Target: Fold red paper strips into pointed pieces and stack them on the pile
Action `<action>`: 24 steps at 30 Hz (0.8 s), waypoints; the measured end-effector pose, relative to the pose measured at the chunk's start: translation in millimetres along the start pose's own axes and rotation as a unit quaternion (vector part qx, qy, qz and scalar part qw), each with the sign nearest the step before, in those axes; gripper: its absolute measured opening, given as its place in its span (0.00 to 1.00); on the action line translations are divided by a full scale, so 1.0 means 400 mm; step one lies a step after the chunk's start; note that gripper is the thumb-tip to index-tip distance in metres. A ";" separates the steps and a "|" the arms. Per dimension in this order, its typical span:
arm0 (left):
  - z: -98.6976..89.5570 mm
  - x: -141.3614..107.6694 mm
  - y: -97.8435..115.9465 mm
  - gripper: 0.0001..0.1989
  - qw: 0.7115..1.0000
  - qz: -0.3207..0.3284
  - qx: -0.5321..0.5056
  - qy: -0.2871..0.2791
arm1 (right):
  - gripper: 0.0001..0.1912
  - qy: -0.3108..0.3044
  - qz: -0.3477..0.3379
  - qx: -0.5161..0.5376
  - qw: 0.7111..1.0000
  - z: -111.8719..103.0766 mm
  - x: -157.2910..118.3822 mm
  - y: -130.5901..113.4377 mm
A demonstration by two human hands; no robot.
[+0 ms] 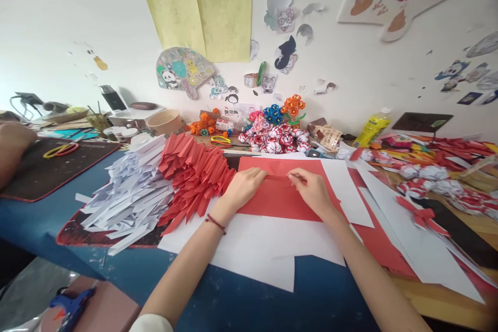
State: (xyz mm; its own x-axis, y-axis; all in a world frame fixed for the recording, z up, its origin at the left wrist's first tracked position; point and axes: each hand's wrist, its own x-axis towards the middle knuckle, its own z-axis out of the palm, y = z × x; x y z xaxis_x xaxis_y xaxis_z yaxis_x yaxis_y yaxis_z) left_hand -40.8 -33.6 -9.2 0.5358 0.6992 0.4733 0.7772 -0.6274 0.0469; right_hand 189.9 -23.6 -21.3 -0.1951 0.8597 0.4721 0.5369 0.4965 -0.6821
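Between my hands a thin red paper strip (277, 178) spans above a large red sheet (280, 202). My left hand (246, 184) pinches the strip's left end, and a dark red bracelet circles that wrist. Fingertips of my right hand (308, 187) close on the strip's right end. White sheets (264, 244) lie under the red one. Just left of my left hand is a heap of folded red paper strips (194, 174), with a heap of folded white strips (132, 192) beyond it.
Scissors (220, 140), red-and-white paper balls (274, 140) and paper flowers (293, 108) line the back. A yellow bottle (372, 127) stands back right. More sheets (408, 233) lie at right. Another person's hand (15, 140) is at the left edge. A blue glue gun (72, 308) sits lower left.
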 end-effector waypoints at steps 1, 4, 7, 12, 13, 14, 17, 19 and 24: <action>-0.008 -0.002 0.000 0.12 0.999 0.019 0.027 -0.005 | 0.12 -0.006 0.021 0.020 1.000 -0.001 0.000 -0.001; -0.036 -0.009 0.006 0.13 0.994 0.061 0.091 -0.016 | 0.15 -0.019 0.069 0.091 0.993 -0.001 0.002 0.005; -0.057 -0.019 0.035 0.15 0.987 0.076 0.141 -0.017 | 0.18 -0.014 0.100 0.163 0.982 0.001 0.006 0.017; -0.063 -0.060 0.114 0.10 0.987 0.002 0.157 -0.019 | 0.18 0.011 0.126 0.219 0.967 -0.002 0.006 0.019; -0.062 -0.070 0.126 0.08 0.988 -0.019 0.152 -0.024 | 0.18 0.011 0.125 0.220 0.967 -0.003 0.006 0.017; -0.061 -0.081 0.134 0.06 0.988 -0.041 0.148 -0.025 | 0.18 0.012 0.124 0.219 0.968 -0.004 0.006 0.014; -0.062 -0.113 0.142 0.05 0.979 -0.109 0.175 -0.003 | 0.19 0.022 0.121 0.219 0.968 -0.004 0.006 0.009; -0.064 -0.133 0.140 0.06 0.966 -0.150 0.212 0.010 | 0.19 0.021 0.125 0.219 0.968 0.000 0.005 0.006; -0.057 -0.165 0.128 0.12 0.946 -0.189 0.262 0.014 | 0.19 -0.030 0.127 0.200 0.971 0.016 0.000 0.001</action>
State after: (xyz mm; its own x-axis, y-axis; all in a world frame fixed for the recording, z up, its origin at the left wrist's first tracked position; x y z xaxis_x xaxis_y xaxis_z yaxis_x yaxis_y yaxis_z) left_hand -44.0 -119.5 -17.8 0.1843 0.8251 0.5340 0.9723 -0.0738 -0.2216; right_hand 184.8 -22.5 -25.2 -0.1518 0.9602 0.2344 0.2153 0.2636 -0.9403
